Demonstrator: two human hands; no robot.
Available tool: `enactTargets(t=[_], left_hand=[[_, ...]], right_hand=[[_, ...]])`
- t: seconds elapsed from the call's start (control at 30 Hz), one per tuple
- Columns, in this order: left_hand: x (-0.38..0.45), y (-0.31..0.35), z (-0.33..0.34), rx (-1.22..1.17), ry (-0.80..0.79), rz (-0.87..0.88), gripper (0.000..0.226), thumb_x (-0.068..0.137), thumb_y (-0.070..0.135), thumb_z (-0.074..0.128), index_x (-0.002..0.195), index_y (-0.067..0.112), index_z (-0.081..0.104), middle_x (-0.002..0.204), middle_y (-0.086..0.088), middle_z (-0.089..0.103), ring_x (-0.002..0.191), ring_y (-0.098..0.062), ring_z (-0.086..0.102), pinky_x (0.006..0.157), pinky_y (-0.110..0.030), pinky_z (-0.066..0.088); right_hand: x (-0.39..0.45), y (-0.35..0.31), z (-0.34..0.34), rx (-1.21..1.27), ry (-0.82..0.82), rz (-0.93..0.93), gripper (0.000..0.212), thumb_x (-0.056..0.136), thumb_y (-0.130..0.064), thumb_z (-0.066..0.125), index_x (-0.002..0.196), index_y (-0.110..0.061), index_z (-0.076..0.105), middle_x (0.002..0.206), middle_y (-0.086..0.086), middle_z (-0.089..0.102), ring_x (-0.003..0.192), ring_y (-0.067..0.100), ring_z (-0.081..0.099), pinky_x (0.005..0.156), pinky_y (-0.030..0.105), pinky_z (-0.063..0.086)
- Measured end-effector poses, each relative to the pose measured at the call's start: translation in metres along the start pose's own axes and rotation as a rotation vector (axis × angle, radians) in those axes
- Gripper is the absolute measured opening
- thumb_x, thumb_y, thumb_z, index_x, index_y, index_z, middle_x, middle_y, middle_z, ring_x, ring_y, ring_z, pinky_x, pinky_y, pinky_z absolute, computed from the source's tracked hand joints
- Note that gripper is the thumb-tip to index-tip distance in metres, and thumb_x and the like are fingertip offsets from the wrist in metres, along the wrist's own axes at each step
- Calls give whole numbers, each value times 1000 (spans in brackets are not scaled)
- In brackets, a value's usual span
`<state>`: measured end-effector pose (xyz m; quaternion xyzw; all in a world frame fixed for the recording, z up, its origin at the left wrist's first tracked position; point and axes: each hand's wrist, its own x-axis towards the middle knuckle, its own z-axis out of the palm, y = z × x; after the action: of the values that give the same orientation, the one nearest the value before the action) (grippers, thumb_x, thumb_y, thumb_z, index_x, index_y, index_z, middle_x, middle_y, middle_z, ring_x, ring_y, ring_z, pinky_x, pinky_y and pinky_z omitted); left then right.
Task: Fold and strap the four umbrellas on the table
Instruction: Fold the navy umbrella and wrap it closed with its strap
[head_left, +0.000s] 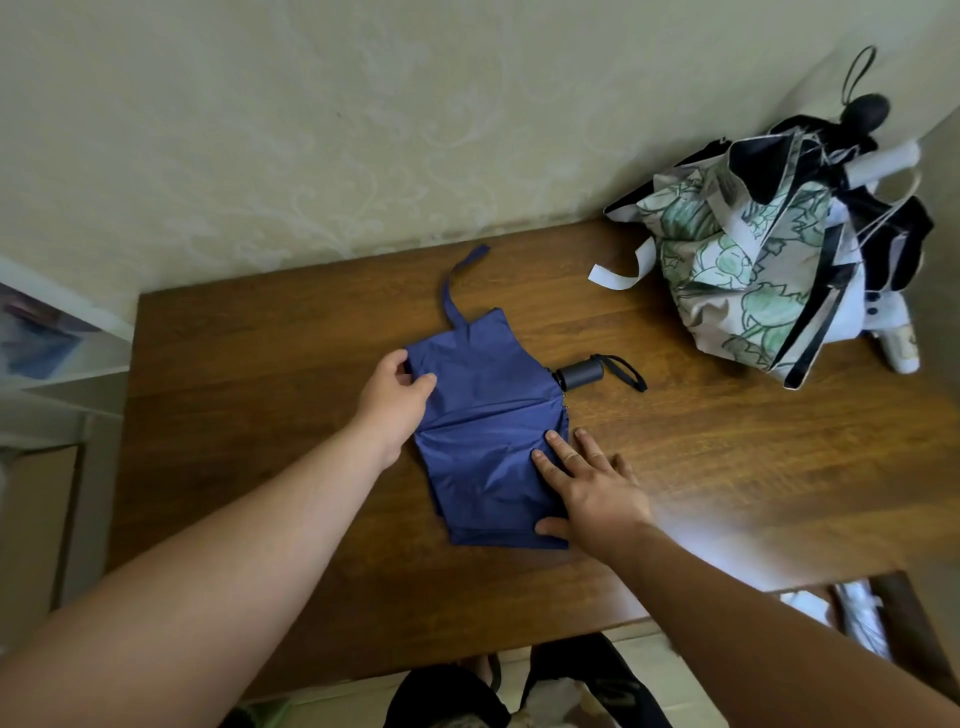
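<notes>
A blue folding umbrella (488, 415) lies flattened in the middle of the wooden table (701, 441). Its dark handle (581, 374) with a black wrist loop points right, and its blue strap (457, 291) sticks out toward the wall. My left hand (395, 395) pinches the canopy's left edge between thumb and fingers. My right hand (587, 483) lies flat with fingers spread on the canopy's lower right part, pressing the folds down. A heap of unfolded umbrellas (769, 249), one with green flowers, others black and white, sits at the table's far right corner.
The table stands against a pale patterned wall (311, 130). A white shelf (52, 343) is to the left of the table. White items (852, 613) lie on the floor beyond the table's right front corner. My legs show below the front edge.
</notes>
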<state>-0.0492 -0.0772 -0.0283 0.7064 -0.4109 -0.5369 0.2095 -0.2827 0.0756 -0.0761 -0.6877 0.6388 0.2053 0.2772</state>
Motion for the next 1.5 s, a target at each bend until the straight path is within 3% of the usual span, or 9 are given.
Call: enactTargets(t=[0.17,0.3,0.43,0.6,0.87,1.07,1.17,1.27,1.5], left_hand=[[8,16,-1,-230,51,-99,73,91,20,82,152,27,43,135,0,59,104,-16,64,85,-33,55],[9,10,-7,-330,-83,-99,89,83,11,88,150,48,42,137,-6,63,114,-24,70,98,-47,59],[-6,10,-12,-336,-96,24,68,89,10,83,134,55,58,138,-2,63,119,-21,68,98,-46,60],[-28,14,-13,-336,-101,92,37,96,9,75,125,32,70,120,3,73,109,-16,73,99,-44,60],[-48,-8,-20,-71,7,268,36,94,16,77,118,42,72,119,11,72,112,-10,67,92,-30,57],[-64,-9,-19,112,81,325,18,97,22,75,109,34,77,105,19,71,97,-5,67,76,-19,49],[-70,-9,-20,124,86,323,17,97,22,74,109,34,77,106,20,69,99,-2,64,79,-17,50],[-72,-13,-20,184,129,387,16,96,24,75,107,36,77,107,18,66,101,-4,62,82,-19,50],[-77,-11,-18,270,207,417,7,92,35,79,99,37,77,111,13,58,98,-2,57,86,-23,51]], right_hand=[[-1,-2,-2,27,-13,6,98,93,-72,54,163,-43,-9,171,-12,-24,158,26,-22,127,61,8],[-1,-2,-3,30,-12,5,99,93,-71,55,163,-42,-10,170,-12,-25,158,26,-23,127,60,8],[-2,-3,-2,27,-10,3,98,94,-70,54,164,-41,-9,170,-11,-25,158,27,-23,127,59,8],[-3,-9,-2,-6,12,15,98,95,-67,56,164,-38,-8,170,-6,-27,158,32,-20,127,60,7],[-16,-16,-10,47,57,8,95,94,-67,58,163,-43,-3,170,-6,-26,158,33,-17,127,63,4],[-26,-11,-33,152,272,-6,64,99,-63,50,157,-37,36,170,-6,22,157,25,18,124,56,20],[-26,-14,-49,215,561,2,43,93,-52,66,128,-29,61,128,-4,61,120,26,57,96,45,48],[-21,-29,-64,187,638,16,45,82,-53,78,111,-25,60,109,-1,56,101,27,55,79,43,50],[-1,-81,-77,170,508,124,69,73,-78,70,111,-26,48,118,0,46,114,26,47,92,43,47]])
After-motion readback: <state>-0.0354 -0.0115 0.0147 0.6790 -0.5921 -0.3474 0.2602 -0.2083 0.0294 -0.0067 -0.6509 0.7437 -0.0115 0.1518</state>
